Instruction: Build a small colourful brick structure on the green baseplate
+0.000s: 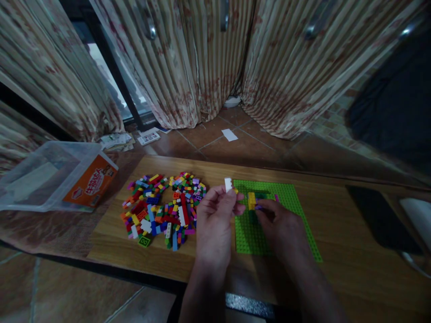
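My left hand (215, 211) is closed, pinching a white toy brick (228, 184) between thumb and fingers; a bit of yellow shows by its fingertips. Over the green studded baseplate (244, 244), my right hand (284, 226) is closed at a yellow toy brick (252, 200) with a small purple piece (258, 207) at its side. Whether the yellow brick touches the plate, I cannot tell. Dark green pieces (262, 195) lie on the plate behind the fingers, partly hidden. A small pink piece (276, 197) stands near the right hand's knuckles.
Left of my hands, a pile of mixed toy bricks (183, 208) spreads over the wooden table (114, 237). A clear plastic bin (50, 202) with an orange label stands at the far left. A black phone-like slab (380, 220) lies at the right. Curtains (208, 67) hang behind.
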{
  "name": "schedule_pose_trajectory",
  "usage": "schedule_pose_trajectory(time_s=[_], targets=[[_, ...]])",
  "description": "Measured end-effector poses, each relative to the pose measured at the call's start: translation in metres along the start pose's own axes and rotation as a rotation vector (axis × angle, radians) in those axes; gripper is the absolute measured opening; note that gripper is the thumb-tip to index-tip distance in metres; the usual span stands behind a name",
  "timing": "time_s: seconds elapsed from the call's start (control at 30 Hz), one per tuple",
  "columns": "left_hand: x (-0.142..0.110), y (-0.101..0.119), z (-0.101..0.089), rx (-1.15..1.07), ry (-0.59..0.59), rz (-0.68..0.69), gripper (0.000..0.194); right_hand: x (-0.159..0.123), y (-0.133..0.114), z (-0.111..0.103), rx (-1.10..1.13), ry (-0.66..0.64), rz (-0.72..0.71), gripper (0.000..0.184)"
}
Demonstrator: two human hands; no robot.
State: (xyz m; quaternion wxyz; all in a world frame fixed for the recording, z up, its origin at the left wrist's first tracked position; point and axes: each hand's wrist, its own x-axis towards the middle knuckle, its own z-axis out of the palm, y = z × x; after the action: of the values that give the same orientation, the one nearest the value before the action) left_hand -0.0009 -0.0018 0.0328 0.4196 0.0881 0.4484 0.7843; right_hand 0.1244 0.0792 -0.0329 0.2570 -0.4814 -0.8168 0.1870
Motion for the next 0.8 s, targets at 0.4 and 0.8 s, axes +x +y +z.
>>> schedule_pose_trajectory(time_s=[0.4, 0.8], targets=[[0.0, -0.003, 0.002, -0.034, -0.003, 0.001, 0.012, 0.001, -0.006, 0.005, -0.03, 0.019, 0.012, 0.025], [0.001, 0.0, 0.001, -0.033, -0.008, -0.008, 0.01, 0.003, -0.001, 0.011, 0.022, 0.037, 0.026, 0.035]])
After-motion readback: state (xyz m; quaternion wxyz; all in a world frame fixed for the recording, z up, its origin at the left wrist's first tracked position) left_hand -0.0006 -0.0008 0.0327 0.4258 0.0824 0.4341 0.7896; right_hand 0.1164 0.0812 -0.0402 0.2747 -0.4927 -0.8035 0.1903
